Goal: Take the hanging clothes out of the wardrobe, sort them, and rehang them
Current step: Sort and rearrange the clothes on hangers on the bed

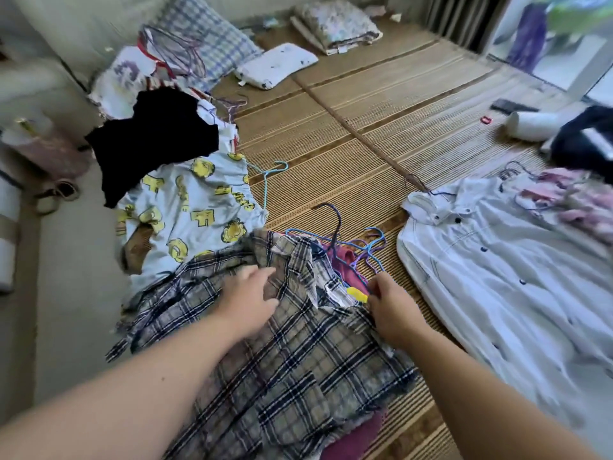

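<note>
Plaid, crumpled shirt (298, 343) on mat (381, 127)

left hand (248, 300) lies on the plaid shirt (298, 360), right hand (391, 310) grips its edge.

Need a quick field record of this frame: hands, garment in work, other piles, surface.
surface: woven mat
in work: plaid shirt, under both hands
left hand: rests on plaid shirt
right hand: pinches plaid shirt's edge near collar
hangers: loose bundle beyond the collar
left pile: cartoon-print garment, black garment
right side: white shirt, spread out
</note>
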Demonstrator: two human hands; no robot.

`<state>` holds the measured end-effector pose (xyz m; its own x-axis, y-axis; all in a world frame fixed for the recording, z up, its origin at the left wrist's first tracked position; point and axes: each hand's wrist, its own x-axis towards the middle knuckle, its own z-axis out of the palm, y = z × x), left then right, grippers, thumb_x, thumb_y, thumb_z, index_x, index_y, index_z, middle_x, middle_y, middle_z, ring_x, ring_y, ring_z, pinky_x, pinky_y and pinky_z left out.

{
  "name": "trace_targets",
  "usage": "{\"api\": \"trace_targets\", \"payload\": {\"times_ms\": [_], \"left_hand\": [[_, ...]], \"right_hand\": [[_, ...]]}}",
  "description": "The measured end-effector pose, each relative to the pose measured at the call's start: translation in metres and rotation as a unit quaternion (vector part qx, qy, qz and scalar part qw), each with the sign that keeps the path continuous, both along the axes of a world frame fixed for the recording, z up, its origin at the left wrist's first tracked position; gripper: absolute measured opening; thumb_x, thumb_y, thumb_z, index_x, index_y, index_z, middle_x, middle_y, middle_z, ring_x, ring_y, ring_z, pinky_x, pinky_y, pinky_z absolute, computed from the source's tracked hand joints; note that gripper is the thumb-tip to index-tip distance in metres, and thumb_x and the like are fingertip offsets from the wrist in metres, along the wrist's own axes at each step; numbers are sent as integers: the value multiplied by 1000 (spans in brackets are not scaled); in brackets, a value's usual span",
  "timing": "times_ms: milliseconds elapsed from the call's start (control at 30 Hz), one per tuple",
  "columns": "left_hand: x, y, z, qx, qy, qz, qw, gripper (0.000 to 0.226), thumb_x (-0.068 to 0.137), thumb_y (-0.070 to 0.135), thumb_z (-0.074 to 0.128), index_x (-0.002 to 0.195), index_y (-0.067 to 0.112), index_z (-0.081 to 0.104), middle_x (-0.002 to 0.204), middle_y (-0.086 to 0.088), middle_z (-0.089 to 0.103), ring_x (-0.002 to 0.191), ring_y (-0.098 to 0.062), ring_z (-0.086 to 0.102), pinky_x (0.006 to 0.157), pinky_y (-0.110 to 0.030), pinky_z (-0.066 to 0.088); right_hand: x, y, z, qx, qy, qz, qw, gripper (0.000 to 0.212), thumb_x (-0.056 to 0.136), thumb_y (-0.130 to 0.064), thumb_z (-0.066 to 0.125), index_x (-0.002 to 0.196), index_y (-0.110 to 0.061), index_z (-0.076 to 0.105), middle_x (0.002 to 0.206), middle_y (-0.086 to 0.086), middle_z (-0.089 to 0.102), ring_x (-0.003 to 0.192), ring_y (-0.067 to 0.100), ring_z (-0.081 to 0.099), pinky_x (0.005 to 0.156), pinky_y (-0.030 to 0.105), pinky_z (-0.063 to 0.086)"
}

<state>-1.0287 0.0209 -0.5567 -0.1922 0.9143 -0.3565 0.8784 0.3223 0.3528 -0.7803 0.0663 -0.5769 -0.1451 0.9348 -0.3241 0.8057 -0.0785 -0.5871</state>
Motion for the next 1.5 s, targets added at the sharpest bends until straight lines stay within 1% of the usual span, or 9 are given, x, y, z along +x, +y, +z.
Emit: {"api": "trace_targets", "payload": {"times_ms": [200,333,533,733,867,1033,1100,1200,1500], "left_hand": [[-2,19,118,101,67,-2,993,78,85,35,59,149,32,13,157,-5,12,139,-34,19,110,-51,26],[4,14,196,114,101,-10,988,77,78,33,58,146,36,21,146,-7,39,130,-34,36,93,-42,36],[41,-16,294,175,-50,-126,975,23,81,50,65,83,27,60,76,9,64,79,-17,61,66,-29,44],[125,-41,364,171,-257,-190,932,15,94,27,55,92,18,67,86,1,68,79,-13,60,69,-20,44],[185,-41,381,197,-234,-209,929,17,96,23,52,98,17,68,91,-2,70,80,-14,59,75,-26,41],[301,-24,391,264,-230,-254,902,12,93,20,58,97,18,69,83,3,69,71,-1,59,58,-6,36],[351,-14,390,285,-248,-245,893,11,92,17,60,96,14,70,86,-2,71,77,-13,61,62,-11,37],[422,5,384,302,-279,-231,882,9,90,14,61,94,12,70,85,-6,71,76,-17,61,63,-18,39],[541,44,313,309,-269,-138,902,11,91,19,61,87,29,65,78,10,66,75,-9,58,66,-23,40]], "right_hand": [[5,-10,126,59,35,87,994,25,86,-14,59,77,-31,43,74,-9,53,68,12,50,58,26,39],[24,-28,230,112,61,114,985,25,84,-12,65,83,-31,49,74,-12,54,69,11,50,59,25,38],[82,-61,341,194,52,72,977,16,90,-22,59,102,-21,69,79,1,66,70,17,58,71,33,49],[174,-83,392,281,13,20,959,12,88,-18,62,94,-17,72,81,0,64,76,15,55,64,15,37],[238,-84,401,298,0,-3,955,8,86,-22,64,87,-24,72,87,-2,64,81,18,58,75,30,41],[352,-80,408,321,13,-78,944,25,87,-25,63,71,-44,58,90,-5,61,88,20,59,81,32,43],[403,-71,414,314,3,-102,944,13,87,-34,63,89,-47,61,109,1,64,100,23,59,92,38,45],[485,-50,425,250,-47,-127,959,53,85,-45,62,134,-33,46,133,11,55,119,28,54,103,40,40],[606,22,407,204,-168,-18,964,14,87,-33,63,74,-30,60,69,-2,61,73,24,57,66,33,42]]}}
